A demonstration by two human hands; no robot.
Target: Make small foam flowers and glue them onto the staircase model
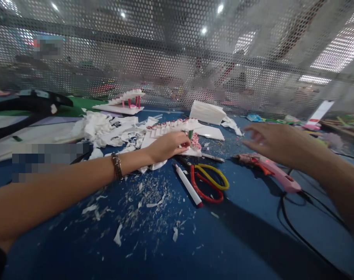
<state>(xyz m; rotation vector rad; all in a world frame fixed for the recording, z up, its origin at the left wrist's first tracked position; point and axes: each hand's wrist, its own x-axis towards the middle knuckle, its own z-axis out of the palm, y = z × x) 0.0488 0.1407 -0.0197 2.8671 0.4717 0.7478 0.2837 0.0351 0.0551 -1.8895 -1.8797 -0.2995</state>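
Observation:
My left hand (170, 147) is at a white model staircase (177, 125) with red-and-pink trim along its steps. Its fingers are curled together near the model's base, beside a green post (190, 134) and a cluster of pink curled pieces (196, 142). What lies between the fingertips is hidden. My right hand (270, 138), partly blurred, hovers empty with its fingers apart above a pink hot glue gun (270, 170). Scissors (209, 182) with one red and one yellow handle lie in front of the model. Beside them rests a white marker (188, 186) with red ends.
White paper scraps (101, 128) are heaped left of the model, and shreds litter the blue table (112, 249). A second stair model (124, 104), a stack of white sheets (207, 112) and a perforated metal screen (165, 50) stand behind. The glue gun's black cord (299, 233) trails right.

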